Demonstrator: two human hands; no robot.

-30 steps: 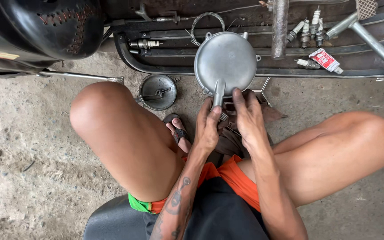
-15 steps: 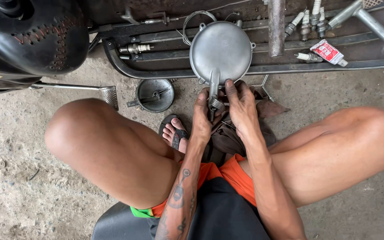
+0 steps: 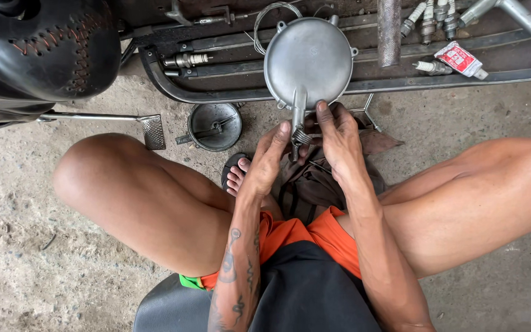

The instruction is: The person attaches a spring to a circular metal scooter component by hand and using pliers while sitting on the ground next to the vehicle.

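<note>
1. Two hands meet at one small coil spring (image 3: 302,136) on the stem of a round grey metal cover (image 3: 308,60) — stem pointing toward the person.
2. Left hand (image 3: 267,161) pinches the spring; right hand (image 3: 339,132) fingers press the stem — equally near.

Single head view, steep downward, close over lap and concrete floor (image 3: 62,270).
</note>
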